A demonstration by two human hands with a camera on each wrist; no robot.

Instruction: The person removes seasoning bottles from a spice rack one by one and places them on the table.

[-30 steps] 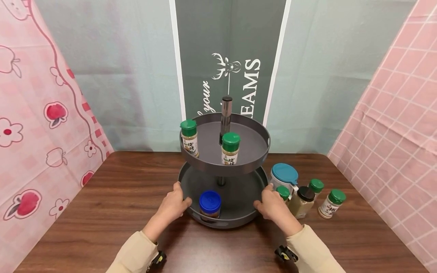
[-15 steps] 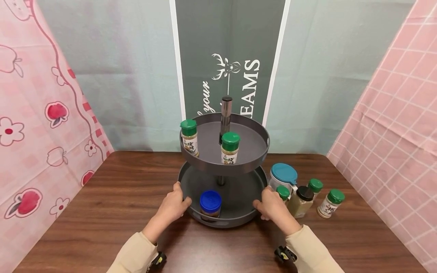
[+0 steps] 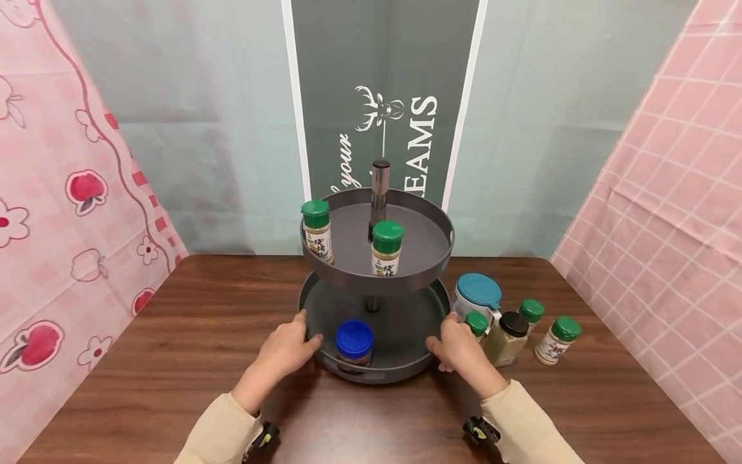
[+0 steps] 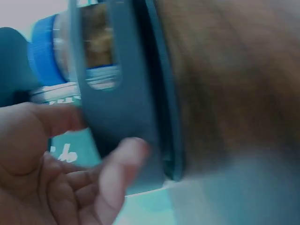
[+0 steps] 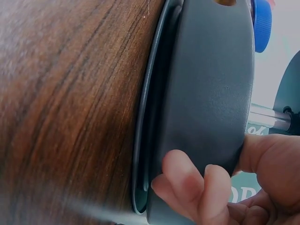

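Observation:
A dark grey two-tier round spice rack (image 3: 402, 332) stands on the table around a metal post (image 3: 379, 193). My left hand (image 3: 286, 348) grips the lower tray's left rim, thumb over the inner side and fingers outside. Opposite it, my right hand (image 3: 462, 346) holds the right rim the same way; the right wrist view shows its curled fingers (image 5: 180, 176) against the outer wall. A blue-lidded jar (image 3: 355, 341) sits at the lower tray's front. Two green-capped spice bottles stand in the upper tray, one at left (image 3: 317, 232) and one at front (image 3: 386, 249).
Right of the rack stand a blue-lidded pitcher (image 3: 478, 293), a black-capped bottle (image 3: 506, 341) and several green-capped bottles, one (image 3: 556, 341) farthest right. The nearest of these is partly hidden by my right hand. Wooden table (image 3: 203, 335) extends left; cloths hang at the back and sides.
The head view has shifted slightly, so everything appears a little further left and higher. Both hands keep their hold on the lower rim, and the bottles stay in place on the rack.

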